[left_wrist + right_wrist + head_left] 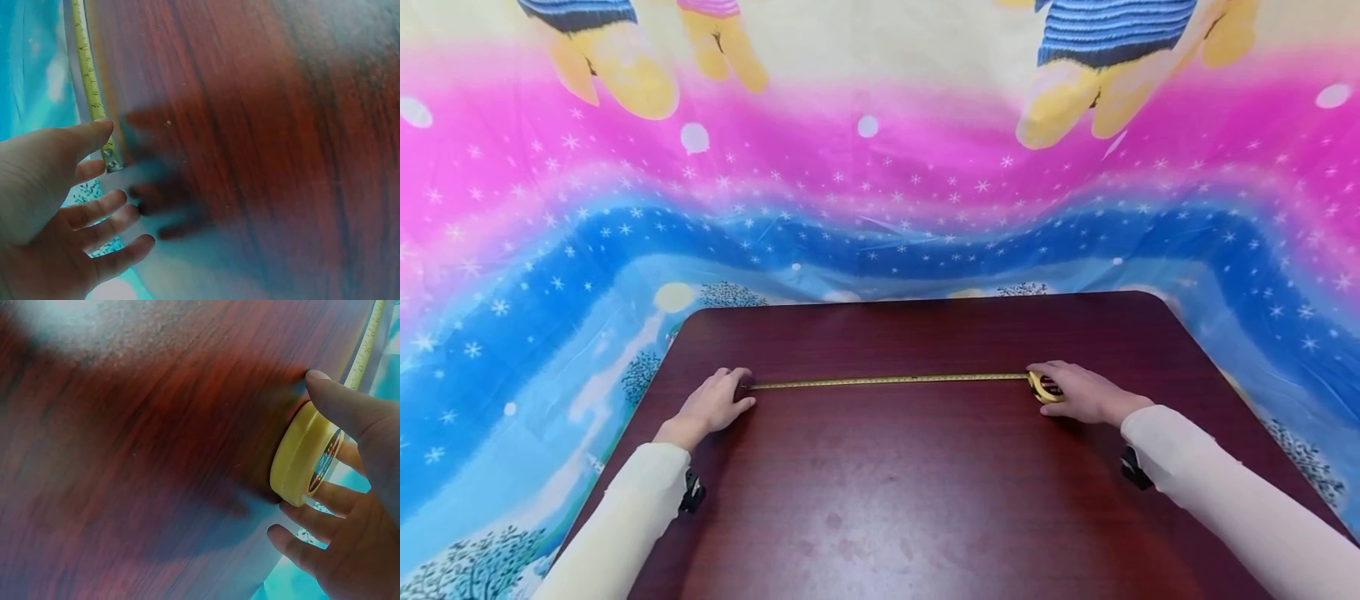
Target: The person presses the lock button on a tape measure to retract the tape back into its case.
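Note:
A yellow tape measure [1047, 387] lies at the right of the dark red-brown table, its case standing on edge in the right wrist view. My right hand [1086, 393] grips that case, thumb on the near side and fingers on the far side. From the case, the pulled-out blade [887, 381] runs straight across to the left. At its metal end hook [114, 164], my left hand [711, 407] pinches the blade between thumb and index finger. The other fingers of the left hand are spread and loosely bent, touching no object I can make out.
The glossy table [880, 483] has rounded far corners. Behind it and along both sides hangs a printed cloth [865, 192] in pink and blue with snowflakes. Dark devices are strapped under both pale sleeves [625, 508].

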Tool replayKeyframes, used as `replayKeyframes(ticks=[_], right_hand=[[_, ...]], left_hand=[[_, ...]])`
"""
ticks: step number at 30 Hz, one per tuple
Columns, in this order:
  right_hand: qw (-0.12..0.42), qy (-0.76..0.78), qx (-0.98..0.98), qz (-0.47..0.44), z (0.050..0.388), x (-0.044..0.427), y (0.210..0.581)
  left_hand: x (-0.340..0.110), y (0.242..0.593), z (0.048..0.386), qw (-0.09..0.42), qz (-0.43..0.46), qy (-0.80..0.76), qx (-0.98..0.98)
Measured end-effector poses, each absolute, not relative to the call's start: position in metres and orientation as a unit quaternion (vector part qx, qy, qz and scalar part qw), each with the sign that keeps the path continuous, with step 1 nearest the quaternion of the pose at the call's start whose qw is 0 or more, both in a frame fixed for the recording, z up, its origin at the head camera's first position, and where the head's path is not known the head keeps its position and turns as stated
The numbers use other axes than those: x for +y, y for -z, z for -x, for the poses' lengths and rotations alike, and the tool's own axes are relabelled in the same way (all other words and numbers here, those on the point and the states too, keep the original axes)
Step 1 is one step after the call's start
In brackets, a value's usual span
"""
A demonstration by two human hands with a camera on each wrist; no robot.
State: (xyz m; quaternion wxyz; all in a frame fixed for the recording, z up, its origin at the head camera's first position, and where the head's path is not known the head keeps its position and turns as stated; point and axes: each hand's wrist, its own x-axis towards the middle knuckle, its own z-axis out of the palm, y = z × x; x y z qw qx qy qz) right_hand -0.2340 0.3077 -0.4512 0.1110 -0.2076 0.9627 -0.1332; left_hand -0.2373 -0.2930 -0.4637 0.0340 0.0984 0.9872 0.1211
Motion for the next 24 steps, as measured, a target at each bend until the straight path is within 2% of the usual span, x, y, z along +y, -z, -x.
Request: replayKeyframes(ticks=[6, 18, 24], right_hand=[[0.093, 0.127, 0.965, 0.208, 0.2383, 0.311, 0.4516], [0.091, 0.147, 0.962, 0.21, 0.2343, 0.3126, 0.456], [0.089, 0.154, 0.961, 0.209, 0.2322, 0.3137, 0.4561]], left_hand=[[-0.2951, 0.4657, 0.2434, 0.027, -0.097, -0.116, 0.988], [-0.2957, 0.4705, 0.243, 0.009, -0.106, -0.125, 0.986], [-0.2942, 0.4667, 0.2464, 0.026, -0.092, -0.121, 0.988]])
